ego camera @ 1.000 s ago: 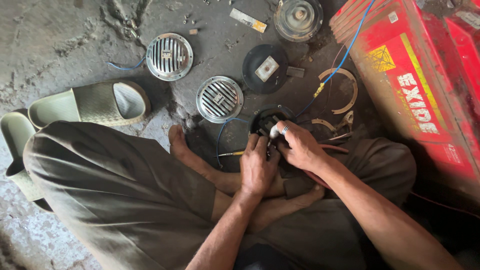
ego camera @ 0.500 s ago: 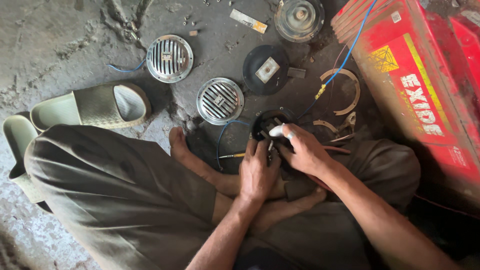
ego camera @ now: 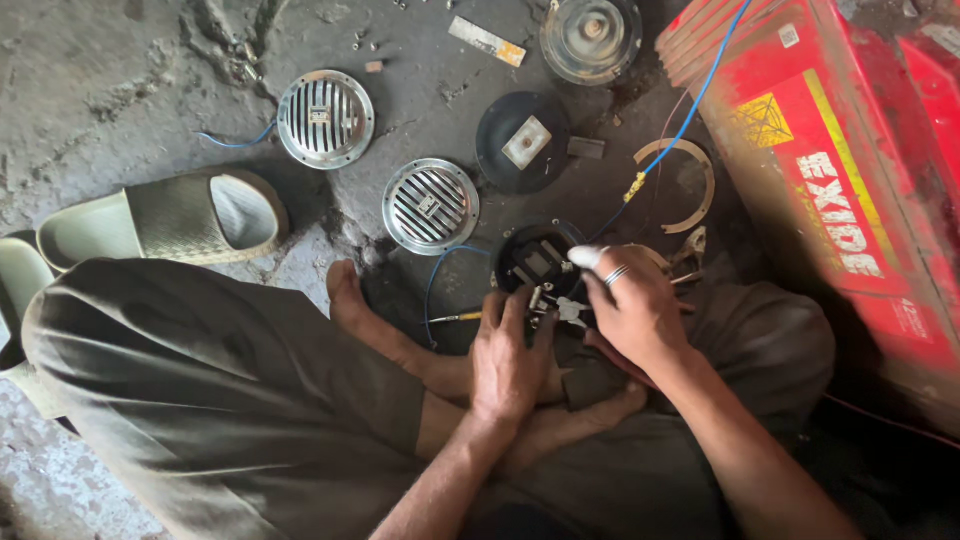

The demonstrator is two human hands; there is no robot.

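Hands meet on the opened horn body [ego camera: 537,258]: left hand [ego camera: 510,355] steadies it, right hand [ego camera: 632,310] fingers pinch inner contacts; fine adjustment seems next.

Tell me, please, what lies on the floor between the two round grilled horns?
In the head view, only bare, cracked concrete floor lies between the upper horn and the lower horn; nothing rests there.
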